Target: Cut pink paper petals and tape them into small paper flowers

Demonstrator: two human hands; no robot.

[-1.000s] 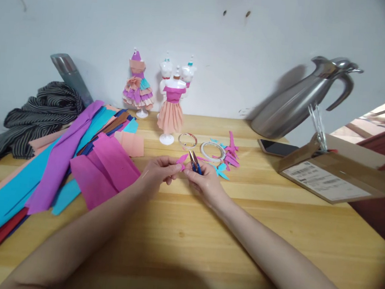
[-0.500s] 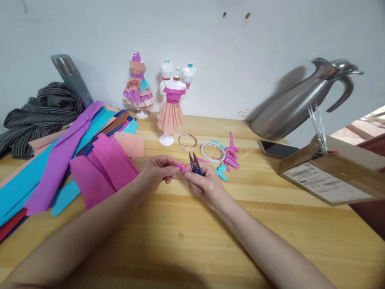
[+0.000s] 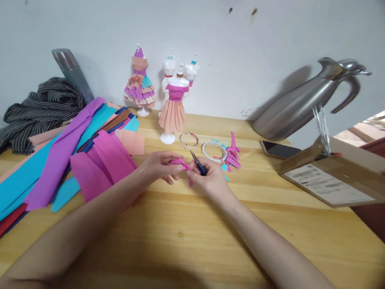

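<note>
A small twisted strip of pink crepe paper (image 3: 179,162) stretches between my hands above the table. My left hand (image 3: 158,166) pinches its left end. The fingertips of my right hand (image 3: 214,180) hold the other end, with a short tail hanging below. Blue-handled thread snips (image 3: 199,164) are also gripped in my right hand, blades pointing up and left. Just beyond my hands stands a mini dress form in a pink top and peach pleated skirt (image 3: 173,111). Wide pink crepe paper (image 3: 106,166) lies beside my left forearm.
Crepe strips in several colours, among them a purple one (image 3: 54,164), cover the left side near a striped cloth (image 3: 44,104). Tape rings (image 3: 204,156) and pink scraps (image 3: 234,152) lie beyond my right hand. A phone (image 3: 279,150), cardboard box (image 3: 337,184) and steel jug (image 3: 293,104) stand right.
The pink strip now shows longer between my hands, with a tail below the right fingers. The snips have tilted left and their blades look closer together. The view has shifted slightly.
</note>
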